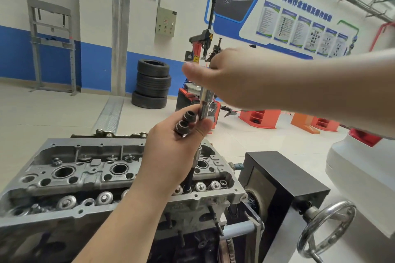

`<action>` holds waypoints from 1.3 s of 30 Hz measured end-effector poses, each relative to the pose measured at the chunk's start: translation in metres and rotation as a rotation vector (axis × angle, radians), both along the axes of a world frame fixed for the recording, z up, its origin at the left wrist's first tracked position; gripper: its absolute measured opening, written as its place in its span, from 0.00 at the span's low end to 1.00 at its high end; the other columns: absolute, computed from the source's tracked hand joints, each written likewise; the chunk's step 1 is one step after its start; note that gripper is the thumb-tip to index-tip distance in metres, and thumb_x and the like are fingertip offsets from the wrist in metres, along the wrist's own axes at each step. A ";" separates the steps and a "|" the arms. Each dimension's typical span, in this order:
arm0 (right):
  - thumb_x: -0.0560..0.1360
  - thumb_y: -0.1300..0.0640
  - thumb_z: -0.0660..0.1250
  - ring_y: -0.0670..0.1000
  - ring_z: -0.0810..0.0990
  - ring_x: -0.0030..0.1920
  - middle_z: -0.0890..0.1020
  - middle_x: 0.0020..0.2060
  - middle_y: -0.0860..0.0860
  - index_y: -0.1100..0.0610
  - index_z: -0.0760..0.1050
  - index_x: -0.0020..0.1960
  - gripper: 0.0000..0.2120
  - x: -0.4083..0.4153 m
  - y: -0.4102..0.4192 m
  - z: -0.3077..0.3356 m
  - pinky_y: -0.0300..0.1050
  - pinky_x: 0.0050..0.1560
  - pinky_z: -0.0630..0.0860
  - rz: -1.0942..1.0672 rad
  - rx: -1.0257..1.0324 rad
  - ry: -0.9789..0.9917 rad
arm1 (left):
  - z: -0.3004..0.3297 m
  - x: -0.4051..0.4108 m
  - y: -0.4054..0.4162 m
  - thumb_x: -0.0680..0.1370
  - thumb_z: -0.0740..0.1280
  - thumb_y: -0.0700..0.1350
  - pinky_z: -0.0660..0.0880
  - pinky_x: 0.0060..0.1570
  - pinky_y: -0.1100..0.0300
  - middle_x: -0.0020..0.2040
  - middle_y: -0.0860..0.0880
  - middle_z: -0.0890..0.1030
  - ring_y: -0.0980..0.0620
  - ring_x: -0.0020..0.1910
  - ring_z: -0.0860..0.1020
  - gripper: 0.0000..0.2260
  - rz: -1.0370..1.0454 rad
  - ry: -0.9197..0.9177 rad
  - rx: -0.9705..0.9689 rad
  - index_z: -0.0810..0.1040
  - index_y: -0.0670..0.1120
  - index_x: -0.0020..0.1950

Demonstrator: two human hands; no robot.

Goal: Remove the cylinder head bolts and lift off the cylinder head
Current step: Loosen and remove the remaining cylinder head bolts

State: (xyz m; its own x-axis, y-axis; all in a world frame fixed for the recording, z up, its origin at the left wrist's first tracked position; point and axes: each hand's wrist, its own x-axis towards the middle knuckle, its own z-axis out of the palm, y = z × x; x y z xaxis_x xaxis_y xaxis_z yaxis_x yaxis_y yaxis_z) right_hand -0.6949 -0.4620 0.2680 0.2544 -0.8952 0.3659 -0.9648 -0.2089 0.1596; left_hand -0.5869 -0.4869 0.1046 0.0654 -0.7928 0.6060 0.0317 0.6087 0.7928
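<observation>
Cylinder head (89, 177): cast aluminium, dull grey, oil-stained, rough-textured; occupies lower left to lower centre of frame, seated on engine block (128, 239). Long axis running from lower left toward centre right of frame, open top face tilted toward camera. Round spark plug wells (63, 172) along centre line; row of shiny round valve spring retainers (104, 197) along near edge; small bolt holes dotted around rim.

Left hand (171, 151), centre frame, raised above head casting: closed round two dark bolts (185, 123), black round heads protruding between fingers and thumb, shanks hidden in palm. Thumb tip touching polished socket (205, 104).

Right hand (230, 77), upper centre of frame, slightly motion-blurred: gripping top of polished steel socket extension from above, fingers wrapped; drive end hidden in hand. Socket cylindrical, mirror-bright, stepped. Tool axis near vertical, slightly leaning; lower section of extension (197, 156) visible below left hand, passing down into dark shaft (189, 179) entering head near its right end.

Engine stand (284, 179), lower right: black box housing, flat matte panels, with chromed handwheel (327, 228), round rim, spoked.

Background: stack of black rubber tyres (152, 84) centre left; red tyre changer (198, 49) behind hands; grey steel press frame (52, 45) upper left; blue-banded white wall; pale tiled floor.
</observation>
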 end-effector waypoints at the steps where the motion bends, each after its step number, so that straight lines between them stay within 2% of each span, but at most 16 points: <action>1: 0.80 0.27 0.50 0.55 0.76 0.33 0.77 0.35 0.55 0.53 0.76 0.37 0.34 -0.002 -0.001 0.000 0.45 0.32 0.68 -0.006 -0.047 -0.017 | 0.000 0.000 0.000 0.79 0.72 0.55 0.73 0.40 0.74 0.42 0.57 0.85 0.56 0.42 0.82 0.08 -0.001 -0.015 -0.001 0.82 0.70 0.54; 4: 0.77 0.24 0.52 0.54 0.72 0.31 0.75 0.33 0.54 0.57 0.73 0.38 0.37 -0.012 -0.006 -0.006 0.45 0.30 0.64 -0.009 -0.091 -0.025 | -0.001 -0.002 -0.002 0.80 0.70 0.56 0.78 0.44 0.61 0.43 0.54 0.85 0.50 0.45 0.82 0.07 -0.031 -0.043 0.024 0.81 0.66 0.57; 7: 0.79 0.26 0.53 0.54 0.71 0.29 0.74 0.33 0.54 0.57 0.73 0.38 0.35 -0.015 -0.009 -0.005 0.43 0.30 0.61 0.034 -0.124 0.005 | -0.001 0.000 -0.003 0.82 0.66 0.58 0.76 0.40 0.63 0.41 0.58 0.85 0.58 0.40 0.81 0.05 -0.017 -0.110 0.034 0.82 0.63 0.54; 9: 0.80 0.28 0.53 0.54 0.71 0.29 0.74 0.32 0.54 0.58 0.74 0.38 0.34 -0.017 -0.009 -0.005 0.42 0.29 0.61 0.048 -0.130 0.040 | 0.000 0.004 -0.003 0.84 0.63 0.60 0.72 0.38 0.60 0.37 0.60 0.82 0.63 0.33 0.76 0.11 -0.010 -0.147 0.063 0.82 0.59 0.48; 11: 0.81 0.29 0.54 0.53 0.71 0.29 0.74 0.32 0.54 0.58 0.74 0.38 0.33 -0.019 -0.009 -0.005 0.41 0.29 0.60 0.058 -0.138 0.075 | 0.000 0.006 -0.002 0.84 0.61 0.61 0.70 0.38 0.57 0.33 0.60 0.80 0.61 0.30 0.73 0.15 -0.009 -0.177 0.093 0.82 0.56 0.46; 15: 0.81 0.30 0.54 0.55 0.73 0.29 0.74 0.31 0.54 0.56 0.72 0.37 0.31 -0.024 -0.020 -0.005 0.44 0.28 0.65 0.160 -0.186 0.097 | 0.004 0.004 -0.001 0.83 0.60 0.61 0.72 0.41 0.55 0.40 0.59 0.83 0.59 0.38 0.77 0.13 0.002 -0.239 0.053 0.81 0.59 0.46; 18: 0.80 0.35 0.55 0.61 0.73 0.31 0.72 0.29 0.54 0.55 0.69 0.37 0.25 -0.030 -0.026 -0.010 0.57 0.33 0.74 0.396 -0.190 0.054 | 0.003 0.007 0.000 0.80 0.61 0.64 0.76 0.43 0.53 0.42 0.56 0.84 0.56 0.42 0.80 0.14 -0.022 -0.229 0.021 0.82 0.60 0.52; 20: 0.80 0.40 0.57 0.62 0.72 0.31 0.72 0.28 0.54 0.57 0.70 0.41 0.21 -0.031 -0.029 -0.014 0.58 0.35 0.74 0.499 -0.212 0.012 | 0.002 0.010 0.000 0.80 0.64 0.63 0.78 0.47 0.48 0.43 0.52 0.84 0.52 0.43 0.80 0.10 -0.004 -0.243 -0.013 0.81 0.61 0.53; 22: 0.81 0.43 0.58 0.62 0.70 0.32 0.71 0.28 0.52 0.56 0.70 0.43 0.18 -0.027 -0.030 -0.013 0.56 0.35 0.73 0.476 -0.245 0.005 | 0.001 0.011 -0.001 0.82 0.67 0.59 0.78 0.47 0.46 0.43 0.52 0.83 0.51 0.43 0.79 0.05 0.037 -0.224 -0.008 0.80 0.62 0.52; 25: 0.84 0.39 0.56 0.60 0.73 0.33 0.73 0.30 0.52 0.56 0.72 0.46 0.21 -0.018 -0.030 -0.011 0.53 0.35 0.73 0.425 -0.205 0.082 | 0.002 0.012 -0.003 0.80 0.70 0.57 0.78 0.45 0.51 0.43 0.56 0.84 0.54 0.43 0.80 0.01 0.091 -0.141 0.022 0.80 0.64 0.51; 29: 0.86 0.39 0.49 0.54 0.73 0.34 0.72 0.36 0.54 0.49 0.70 0.42 0.22 -0.006 -0.024 -0.003 0.44 0.32 0.66 0.166 -0.137 0.169 | 0.000 0.008 -0.003 0.78 0.72 0.59 0.78 0.43 0.56 0.40 0.55 0.85 0.55 0.40 0.82 0.03 0.154 -0.139 0.027 0.81 0.64 0.51; 31: 0.86 0.39 0.49 0.52 0.71 0.32 0.71 0.35 0.53 0.54 0.73 0.46 0.24 -0.001 -0.020 -0.003 0.42 0.31 0.61 0.105 -0.149 0.250 | 0.001 0.008 -0.002 0.78 0.72 0.60 0.75 0.37 0.58 0.39 0.54 0.86 0.57 0.38 0.82 0.04 0.159 -0.135 0.030 0.82 0.62 0.50; 34: 0.82 0.31 0.52 0.52 0.74 0.32 0.74 0.33 0.52 0.55 0.72 0.39 0.30 -0.008 -0.015 -0.003 0.44 0.30 0.62 0.159 -0.189 0.148 | 0.003 0.014 -0.001 0.76 0.68 0.64 0.73 0.41 0.56 0.39 0.60 0.85 0.63 0.36 0.80 0.13 0.062 -0.142 0.083 0.85 0.57 0.49; 36: 0.82 0.31 0.53 0.53 0.75 0.36 0.75 0.36 0.50 0.54 0.73 0.45 0.28 -0.021 -0.013 -0.002 0.47 0.32 0.64 0.249 -0.138 0.141 | 0.003 0.013 0.001 0.80 0.66 0.60 0.73 0.42 0.57 0.34 0.65 0.82 0.69 0.33 0.79 0.14 -0.036 -0.150 0.112 0.87 0.54 0.51; 38: 0.84 0.33 0.52 0.50 0.73 0.39 0.75 0.39 0.48 0.53 0.71 0.49 0.24 -0.035 -0.010 0.002 0.48 0.36 0.65 0.267 -0.030 0.116 | 0.002 0.010 0.000 0.84 0.66 0.55 0.69 0.34 0.62 0.27 0.66 0.77 0.68 0.27 0.75 0.13 -0.031 -0.216 0.118 0.88 0.52 0.48; 39: 0.84 0.34 0.52 0.48 0.72 0.40 0.74 0.40 0.47 0.52 0.70 0.50 0.23 -0.039 -0.009 0.003 0.48 0.37 0.64 0.264 0.020 0.095 | 0.002 0.009 0.000 0.84 0.66 0.53 0.68 0.31 0.65 0.28 0.65 0.78 0.67 0.26 0.75 0.13 -0.005 -0.247 0.108 0.88 0.53 0.47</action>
